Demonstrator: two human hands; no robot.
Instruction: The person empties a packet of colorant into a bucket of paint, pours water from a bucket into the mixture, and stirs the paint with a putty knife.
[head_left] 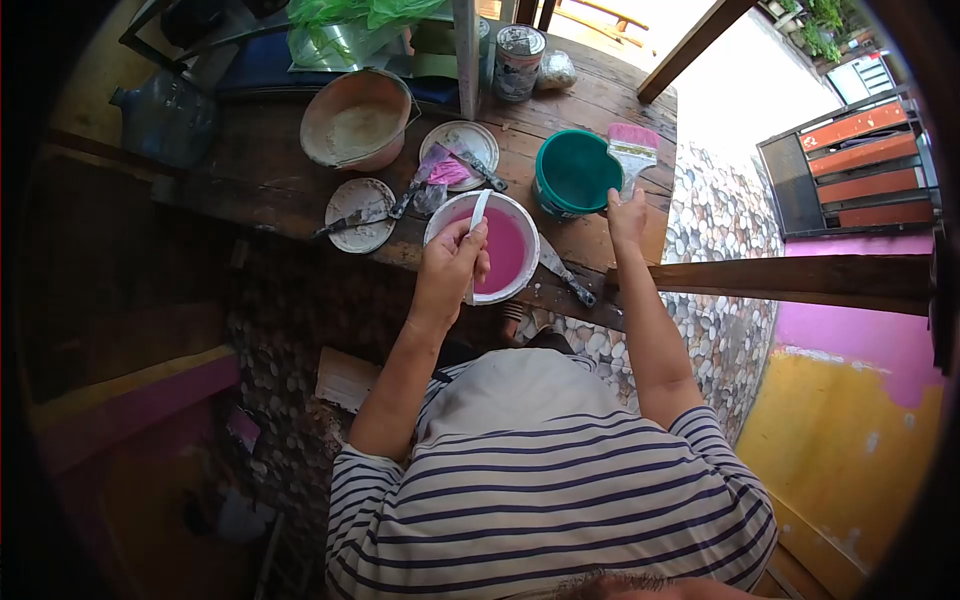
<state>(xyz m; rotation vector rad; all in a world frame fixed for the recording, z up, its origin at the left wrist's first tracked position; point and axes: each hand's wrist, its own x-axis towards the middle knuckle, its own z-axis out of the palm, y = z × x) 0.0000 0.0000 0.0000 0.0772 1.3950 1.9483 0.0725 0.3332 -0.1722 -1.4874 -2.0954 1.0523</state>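
Observation:
My left hand (455,265) is closed around the white handle (481,206) of a white bucket (534,238). Pink paint (507,250) fills part of that bucket, which is at the front edge of the wooden table. My right hand (628,216) grips a wide paintbrush (632,153) by its handle, its pink-coated bristles pointing away from me. The brush is at the right rim of a green bucket (572,172). Beside the white bucket lies a paint-stained scraper (568,277).
Left on the wooden table (270,190) stand a dirty tub (355,120) and two lids (362,232) with putty knives (407,192). A paint can (518,62) sits at the back. A wooden rail (760,278) juts out at right.

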